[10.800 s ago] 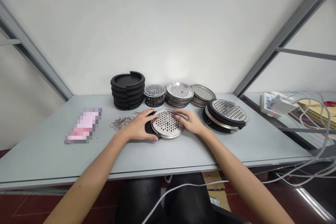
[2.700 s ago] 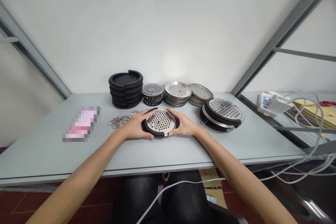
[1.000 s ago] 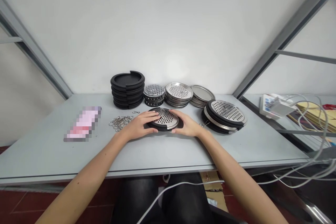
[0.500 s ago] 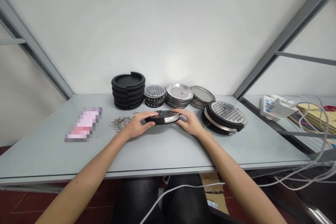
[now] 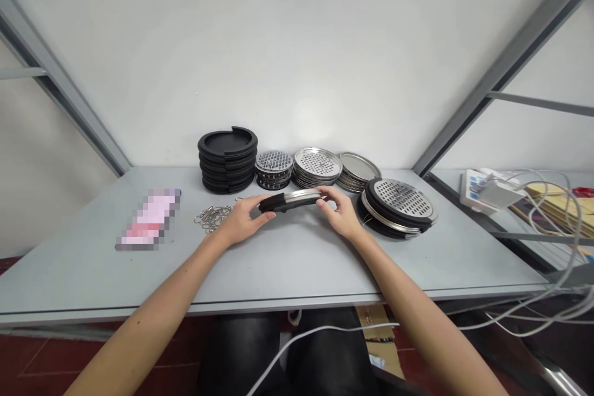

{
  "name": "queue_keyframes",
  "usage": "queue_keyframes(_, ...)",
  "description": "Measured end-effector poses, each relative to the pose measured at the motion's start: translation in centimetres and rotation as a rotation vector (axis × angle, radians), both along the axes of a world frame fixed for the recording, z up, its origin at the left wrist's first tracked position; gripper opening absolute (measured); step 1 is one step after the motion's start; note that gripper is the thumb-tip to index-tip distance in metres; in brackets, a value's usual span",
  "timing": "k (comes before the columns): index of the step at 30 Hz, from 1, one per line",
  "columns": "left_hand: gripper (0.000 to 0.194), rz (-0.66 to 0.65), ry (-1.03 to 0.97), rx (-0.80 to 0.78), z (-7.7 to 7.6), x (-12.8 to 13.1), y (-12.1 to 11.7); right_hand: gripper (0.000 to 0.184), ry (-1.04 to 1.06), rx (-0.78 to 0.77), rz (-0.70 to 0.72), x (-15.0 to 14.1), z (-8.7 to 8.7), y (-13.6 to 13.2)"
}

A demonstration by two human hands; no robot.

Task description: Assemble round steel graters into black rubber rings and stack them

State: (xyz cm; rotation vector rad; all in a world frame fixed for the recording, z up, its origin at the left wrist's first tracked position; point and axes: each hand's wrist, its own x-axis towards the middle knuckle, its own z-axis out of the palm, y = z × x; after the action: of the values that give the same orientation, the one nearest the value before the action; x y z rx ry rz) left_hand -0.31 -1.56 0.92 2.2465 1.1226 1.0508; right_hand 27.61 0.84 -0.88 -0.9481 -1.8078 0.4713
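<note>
Between my hands a round perforated steel disc set in a black rubber ring is held up off the table, tilted almost edge-on, so its perforated face is hidden. My left hand grips its left side, where the black ring shows. My right hand holds its right end at the steel rim. Just left of my left hand lies a loose pile of small metal wire clips.
Along the back of the grey table stand a stack of black rings, perforated discs, steel plates, plain lids and assembled discs. A pixelated pink item lies left. Cables and a power strip sit right.
The disc has tilted further, from nearly flat to almost edge-on, and has risen off the table between my hands. Both hands have rotated with it.
</note>
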Motion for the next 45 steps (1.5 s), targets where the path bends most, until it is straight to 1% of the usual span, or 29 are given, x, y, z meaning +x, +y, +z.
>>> queue_keyframes(12, 0.046, 0.003, 0.062, 0.016, 0.37, 0.00, -0.37, 0.031, -0.030, -0.020, 0.029, 0.04, -0.17, -0.03)
queue_keyframes(20, 0.043, -0.023, 0.054, 0.003, 0.72, 0.01, -0.53, 0.042, -0.063, -0.084, 0.030, 0.04, -0.77, 0.11)
queue_keyframes(25, 0.045, -0.016, 0.072, -0.014, 0.76, 0.00, -0.55, 0.041, -0.075, -0.081, 0.017, -0.05, -0.69, 0.06)
queue_keyframes(29, 0.045, -0.009, 0.085, 0.007, 0.54, -0.07, -0.49, 0.039, -0.084, -0.074, 0.012, -0.08, -0.37, -0.11)
queue_keyframes(36, 0.048, -0.050, 0.127, 0.036, 0.31, -0.07, -0.44, 0.038, -0.100, -0.060, 0.027, -0.06, 0.16, -0.36)
queue_keyframes(40, 0.046, -0.089, 0.135, 0.072, 0.43, 0.06, -0.52, 0.040, -0.125, -0.065, 0.035, 0.06, 0.13, -0.23)
queue_keyframes(45, 0.047, -0.079, 0.148, 0.079, 0.50, 0.08, -0.57, 0.042, -0.131, -0.065, 0.040, 0.06, -0.04, -0.17)
